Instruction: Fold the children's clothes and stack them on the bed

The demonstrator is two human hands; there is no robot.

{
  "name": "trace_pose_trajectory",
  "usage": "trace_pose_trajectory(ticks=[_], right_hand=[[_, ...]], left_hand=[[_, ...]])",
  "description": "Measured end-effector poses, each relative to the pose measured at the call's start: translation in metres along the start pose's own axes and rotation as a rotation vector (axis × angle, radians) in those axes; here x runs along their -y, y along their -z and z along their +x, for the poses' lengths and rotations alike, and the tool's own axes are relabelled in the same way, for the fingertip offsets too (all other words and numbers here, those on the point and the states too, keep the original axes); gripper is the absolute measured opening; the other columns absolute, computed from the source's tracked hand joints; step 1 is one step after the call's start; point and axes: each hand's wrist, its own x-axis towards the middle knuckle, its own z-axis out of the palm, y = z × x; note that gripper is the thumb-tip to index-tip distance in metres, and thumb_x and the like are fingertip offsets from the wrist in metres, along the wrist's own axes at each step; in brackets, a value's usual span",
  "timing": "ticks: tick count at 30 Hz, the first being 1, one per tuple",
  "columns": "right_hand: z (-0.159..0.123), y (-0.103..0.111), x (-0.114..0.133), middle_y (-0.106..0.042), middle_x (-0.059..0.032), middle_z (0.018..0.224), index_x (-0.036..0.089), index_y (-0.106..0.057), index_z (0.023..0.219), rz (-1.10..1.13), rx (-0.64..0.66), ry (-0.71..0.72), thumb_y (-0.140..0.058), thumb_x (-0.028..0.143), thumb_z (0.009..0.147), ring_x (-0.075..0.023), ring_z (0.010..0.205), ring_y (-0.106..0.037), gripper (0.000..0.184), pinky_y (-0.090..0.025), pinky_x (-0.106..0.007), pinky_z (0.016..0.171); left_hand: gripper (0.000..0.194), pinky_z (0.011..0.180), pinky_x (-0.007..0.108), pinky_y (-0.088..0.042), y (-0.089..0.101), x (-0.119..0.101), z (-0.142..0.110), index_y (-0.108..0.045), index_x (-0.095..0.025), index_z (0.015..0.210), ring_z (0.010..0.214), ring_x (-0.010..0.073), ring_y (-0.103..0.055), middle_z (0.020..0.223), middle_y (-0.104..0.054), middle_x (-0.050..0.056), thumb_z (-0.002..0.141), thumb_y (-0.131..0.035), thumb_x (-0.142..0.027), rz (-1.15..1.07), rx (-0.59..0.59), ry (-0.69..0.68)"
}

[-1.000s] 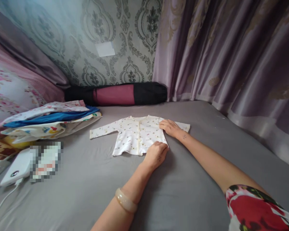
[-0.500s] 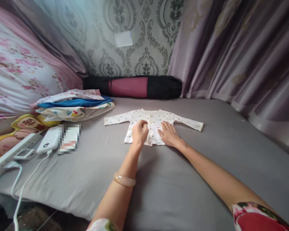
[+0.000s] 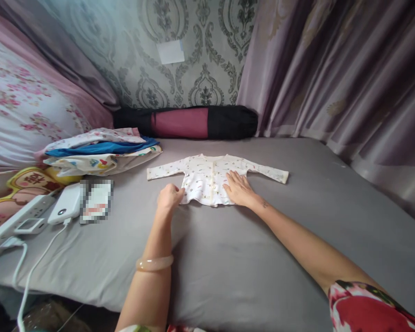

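Evidently, a small white printed shirt (image 3: 198, 182) lies spread out on the grey-sheeted bed (image 3: 249, 272), in the middle of the scene, its sleeves stretched to left and right and its collar at the far end. The left hand (image 3: 170, 196) is at the shirt's near left corner, fingers drawn together and pinching the edge there; a pale bangle (image 3: 155, 263) circles that wrist. The right hand (image 3: 239, 188) lies flat with fingers extended on the right half of the shirt front, beside the button strip. At the far edge of the bed, below the patterned wall, a long black and maroon bag (image 3: 180, 123) rests on its side; whatever is inside is hidden from view. A pile of clothes (image 3: 100, 146), with a blue layer between pale printed ones, sits to the left of the shirt, well apart from it. Nearer on the left, a white plug and a small white block sit at a power strip (image 3: 17, 228), next to a white power bank (image 3: 66, 203) that has a white cable (image 3: 38, 267) in its near end. Just right of the power bank lies a flat item (image 3: 97, 203) blurred by pixels.
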Motion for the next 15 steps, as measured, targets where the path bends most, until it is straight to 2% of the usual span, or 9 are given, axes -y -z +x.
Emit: trace_pose_trajectory(ticks=[5,7,11,15], right_hand=[[-0.012,-0.005,0.022,-0.016,-0.0146,0.160,0.013,-0.025,0.152,0.064,0.015,0.002,-0.018,0.046,0.100,-0.0289,0.147,-0.011,0.063,-0.012,-0.049,0.117],[-0.015,-0.007,0.028,-0.015,-0.0151,0.160,0.015,-0.025,0.153,0.053,0.010,-0.012,-0.018,0.051,0.099,-0.0309,0.147,-0.010,0.065,-0.010,-0.053,0.116],[-0.018,-0.010,0.032,-0.015,-0.0162,0.160,0.017,-0.025,0.153,0.002,-0.029,-0.003,-0.021,0.055,0.098,-0.0327,0.147,-0.011,0.067,-0.009,-0.057,0.115],[-0.019,-0.010,0.033,-0.017,-0.0161,0.159,0.018,-0.028,0.152,-0.024,-0.043,-0.008,-0.023,0.055,0.098,-0.0321,0.146,-0.012,0.065,-0.010,-0.056,0.115]], left_hand=[[0.021,0.060,0.025,-0.040,0.002,0.002,-0.006,-0.063,-0.018,0.077,0.073,0.0196,-0.063,0.070,-0.067,0.004,0.073,-0.062,-0.039,-0.171,0.092,-0.036],[0.020,0.057,0.023,-0.038,0.001,0.004,-0.007,-0.063,-0.018,0.075,0.070,0.0177,-0.061,0.068,-0.064,0.002,0.073,-0.062,-0.039,-0.223,0.074,-0.066],[0.016,0.060,0.023,-0.038,0.001,0.008,-0.005,-0.063,-0.019,0.081,0.076,0.0174,-0.060,0.081,-0.067,0.003,0.076,-0.058,-0.034,-0.175,-0.053,-0.064],[0.014,0.062,0.023,-0.038,0.000,0.011,-0.001,-0.061,-0.019,0.085,0.082,0.0190,-0.060,0.091,-0.069,0.006,0.078,-0.056,-0.030,-0.083,-0.008,-0.010]])
